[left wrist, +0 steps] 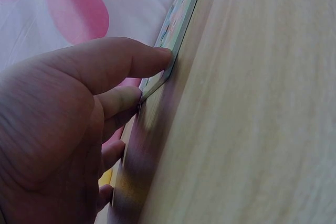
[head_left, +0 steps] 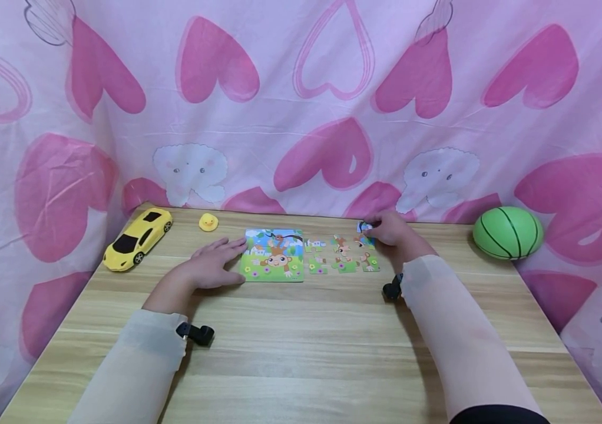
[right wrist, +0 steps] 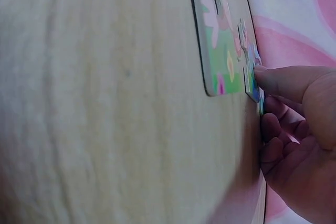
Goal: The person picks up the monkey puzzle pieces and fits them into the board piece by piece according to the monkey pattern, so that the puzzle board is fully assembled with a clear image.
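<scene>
A square picture board [head_left: 273, 272] with a cartoon monkey lies flat. My left hand [head_left: 211, 266] rests at its left edge, fingers spread; the left wrist view shows that hand's [left wrist: 58, 114] thumb and index fingertips touching the board [left wrist: 173, 30] near a corner. Beside the board lie several jigsaw pieces [head_left: 344, 267], spaced apart. At their upper right, my right hand [head_left: 393, 234] pinches a small blue piece [head_left: 361, 227], partly covered by the fingers. The right wrist view shows the right hand's [right wrist: 310, 114] thumb on a blue piece [right wrist: 251, 80], near a green corner piece [right wrist: 223, 72].
A yellow toy car [head_left: 139, 238] and a small yellow duck [head_left: 208, 222] stand at the back left of the wooden table [head_left: 290, 353]. A green ball [head_left: 508, 233] sits at the back right. A pink heart-patterned curtain [head_left: 258, 135] hangs behind the table and along both sides.
</scene>
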`<state>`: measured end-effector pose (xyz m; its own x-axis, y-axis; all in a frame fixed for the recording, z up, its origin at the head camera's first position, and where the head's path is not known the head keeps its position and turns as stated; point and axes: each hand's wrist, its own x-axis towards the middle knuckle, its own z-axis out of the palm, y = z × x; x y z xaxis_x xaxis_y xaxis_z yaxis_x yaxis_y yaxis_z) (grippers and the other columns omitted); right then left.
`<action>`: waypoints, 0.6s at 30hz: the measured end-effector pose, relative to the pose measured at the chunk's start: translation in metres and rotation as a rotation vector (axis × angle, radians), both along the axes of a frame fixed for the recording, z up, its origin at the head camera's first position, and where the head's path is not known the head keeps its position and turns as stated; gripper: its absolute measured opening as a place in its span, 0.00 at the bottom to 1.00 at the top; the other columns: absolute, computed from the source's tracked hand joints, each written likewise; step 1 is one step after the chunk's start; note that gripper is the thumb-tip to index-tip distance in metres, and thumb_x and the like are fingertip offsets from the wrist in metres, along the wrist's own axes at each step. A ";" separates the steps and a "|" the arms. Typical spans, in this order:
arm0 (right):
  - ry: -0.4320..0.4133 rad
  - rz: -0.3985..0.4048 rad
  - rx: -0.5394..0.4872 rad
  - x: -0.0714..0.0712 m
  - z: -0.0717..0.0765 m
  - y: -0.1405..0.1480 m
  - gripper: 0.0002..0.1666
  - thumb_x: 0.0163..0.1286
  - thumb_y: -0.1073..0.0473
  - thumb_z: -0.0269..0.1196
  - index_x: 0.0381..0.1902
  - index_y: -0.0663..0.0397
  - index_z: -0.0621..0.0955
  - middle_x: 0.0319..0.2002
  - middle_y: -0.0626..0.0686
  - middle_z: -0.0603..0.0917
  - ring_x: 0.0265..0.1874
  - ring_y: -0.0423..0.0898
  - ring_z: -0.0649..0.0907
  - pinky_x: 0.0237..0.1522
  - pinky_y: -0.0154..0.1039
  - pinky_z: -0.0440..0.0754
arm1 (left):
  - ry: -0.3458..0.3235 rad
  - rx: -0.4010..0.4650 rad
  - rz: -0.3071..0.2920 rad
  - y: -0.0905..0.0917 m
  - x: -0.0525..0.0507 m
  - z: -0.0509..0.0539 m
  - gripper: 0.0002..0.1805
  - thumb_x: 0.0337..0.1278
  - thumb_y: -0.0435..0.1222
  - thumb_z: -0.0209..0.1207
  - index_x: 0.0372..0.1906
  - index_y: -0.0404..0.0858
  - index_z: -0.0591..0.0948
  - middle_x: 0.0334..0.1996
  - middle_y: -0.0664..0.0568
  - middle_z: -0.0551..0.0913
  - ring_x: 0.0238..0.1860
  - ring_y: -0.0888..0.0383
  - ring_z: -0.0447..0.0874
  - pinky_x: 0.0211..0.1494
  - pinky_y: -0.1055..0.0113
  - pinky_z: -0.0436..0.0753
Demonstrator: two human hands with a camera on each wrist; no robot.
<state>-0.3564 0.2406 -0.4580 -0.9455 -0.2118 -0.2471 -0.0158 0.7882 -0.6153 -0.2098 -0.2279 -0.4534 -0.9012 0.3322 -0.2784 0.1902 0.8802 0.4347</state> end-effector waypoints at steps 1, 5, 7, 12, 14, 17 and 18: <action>0.000 -0.001 0.005 0.000 0.000 0.000 0.27 0.76 0.62 0.67 0.71 0.60 0.80 0.68 0.63 0.81 0.66 0.58 0.77 0.78 0.59 0.75 | -0.002 0.001 0.001 0.000 0.000 0.000 0.51 0.64 0.58 0.66 0.87 0.54 0.57 0.89 0.57 0.51 0.90 0.38 0.38 0.83 0.22 0.43; 0.012 0.001 0.022 0.001 0.001 -0.002 0.23 0.76 0.62 0.67 0.67 0.58 0.82 0.64 0.62 0.83 0.62 0.58 0.78 0.75 0.58 0.78 | -0.005 -0.003 0.002 0.000 0.000 0.000 0.51 0.64 0.58 0.66 0.87 0.54 0.57 0.89 0.58 0.51 0.90 0.38 0.38 0.84 0.22 0.43; 0.014 -0.003 0.017 0.002 0.001 -0.003 0.21 0.76 0.62 0.67 0.64 0.58 0.83 0.61 0.62 0.83 0.59 0.58 0.78 0.71 0.56 0.81 | -0.004 -0.002 0.001 0.000 0.000 0.001 0.51 0.64 0.58 0.66 0.87 0.54 0.57 0.89 0.58 0.51 0.90 0.38 0.38 0.83 0.21 0.42; 0.021 -0.056 -0.025 0.006 0.003 -0.003 0.15 0.75 0.61 0.69 0.57 0.55 0.85 0.55 0.60 0.84 0.53 0.57 0.80 0.58 0.49 0.87 | -0.002 0.001 -0.001 0.000 0.000 0.001 0.51 0.64 0.58 0.66 0.87 0.54 0.57 0.89 0.57 0.51 0.90 0.37 0.38 0.83 0.21 0.42; 0.040 -0.078 -0.039 0.008 0.005 -0.003 0.13 0.76 0.61 0.68 0.56 0.55 0.85 0.53 0.59 0.84 0.52 0.56 0.81 0.54 0.46 0.87 | -0.002 -0.002 0.000 0.000 0.000 0.001 0.51 0.64 0.58 0.66 0.87 0.54 0.56 0.89 0.57 0.51 0.90 0.38 0.38 0.83 0.21 0.42; 0.067 -0.097 -0.051 0.010 0.009 -0.004 0.11 0.78 0.58 0.67 0.54 0.55 0.85 0.51 0.58 0.83 0.50 0.56 0.80 0.51 0.43 0.86 | -0.002 -0.003 0.002 0.001 0.000 0.001 0.51 0.64 0.58 0.65 0.87 0.54 0.56 0.89 0.57 0.51 0.90 0.38 0.38 0.83 0.21 0.42; 0.072 -0.099 -0.057 0.010 0.010 -0.004 0.11 0.78 0.58 0.66 0.54 0.55 0.84 0.50 0.58 0.83 0.49 0.56 0.80 0.50 0.43 0.85 | -0.002 -0.003 0.002 0.001 0.001 0.001 0.51 0.64 0.58 0.65 0.87 0.54 0.56 0.89 0.57 0.51 0.90 0.37 0.38 0.83 0.21 0.42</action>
<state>-0.3465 0.2363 -0.4483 -0.9774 -0.1287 -0.1678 0.0142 0.7517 -0.6593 -0.2092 -0.2271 -0.4522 -0.9014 0.3293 -0.2810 0.1877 0.8821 0.4320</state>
